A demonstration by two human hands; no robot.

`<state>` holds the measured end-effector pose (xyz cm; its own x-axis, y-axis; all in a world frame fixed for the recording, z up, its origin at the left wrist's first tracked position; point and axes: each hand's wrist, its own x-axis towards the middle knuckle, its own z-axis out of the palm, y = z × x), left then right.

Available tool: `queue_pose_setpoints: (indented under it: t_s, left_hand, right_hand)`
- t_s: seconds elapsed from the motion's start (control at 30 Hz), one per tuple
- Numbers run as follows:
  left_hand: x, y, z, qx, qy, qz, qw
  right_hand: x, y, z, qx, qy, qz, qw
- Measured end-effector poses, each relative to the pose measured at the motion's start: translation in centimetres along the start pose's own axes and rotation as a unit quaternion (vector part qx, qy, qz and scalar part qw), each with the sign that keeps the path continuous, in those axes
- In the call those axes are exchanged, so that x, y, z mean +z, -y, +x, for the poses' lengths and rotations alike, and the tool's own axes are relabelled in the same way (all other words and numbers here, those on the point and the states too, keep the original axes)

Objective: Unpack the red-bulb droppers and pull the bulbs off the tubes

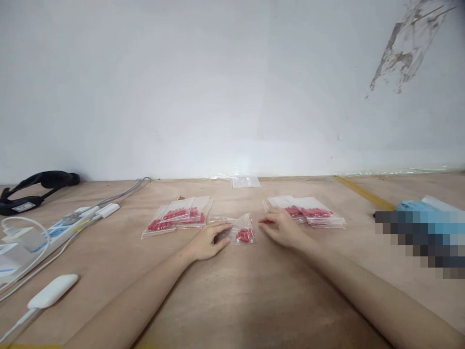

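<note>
A clear zip bag (244, 235) with several small red pieces inside lies on the table between my hands. My left hand (208, 241) rests at the bag's left end, its fingers stretched over the plastic and the thumb apart from them. To the right of the bag, my right hand (282, 230) has its fingertips drawn together; a bit of red shows at them, too small to name. Filled bags (178, 216) overlap beyond my left hand. Another stack of filled bags (315, 211) lies just behind my right hand, which partly hides it.
A power strip (54, 237) with plugs and cables runs along the left, near a white adapter (53, 291) and a black strap (43, 186). A flat clear bag (246, 182) lies by the wall. At right are yellow tape (363, 193) and a blue package (417, 207).
</note>
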<state>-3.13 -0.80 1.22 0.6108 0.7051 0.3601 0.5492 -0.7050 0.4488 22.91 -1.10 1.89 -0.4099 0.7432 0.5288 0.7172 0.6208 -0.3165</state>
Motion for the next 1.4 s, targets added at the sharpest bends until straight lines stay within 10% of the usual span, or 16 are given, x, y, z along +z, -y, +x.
queue_pose_setpoints:
  t_s: [0.3, 0.7, 1.4]
  left_hand:
    - [0.6, -0.1, 0.2, -0.042, -0.022, -0.013, 0.999]
    - [0.8, 0.0, 0.3, -0.052, -0.051, 0.01, 0.997]
    - [0.5, 0.3, 0.0, -0.03, -0.011, 0.071, 0.997]
  right_hand:
    - [0.4, 2.2, 0.4, -0.033, 0.17, 0.212, 0.962]
    - [1.6, 2.9, 1.9, -0.002, 0.198, 0.182, 0.963]
    - [0.6, 0.6, 1.4, 0.11, 0.048, 0.267, 0.956]
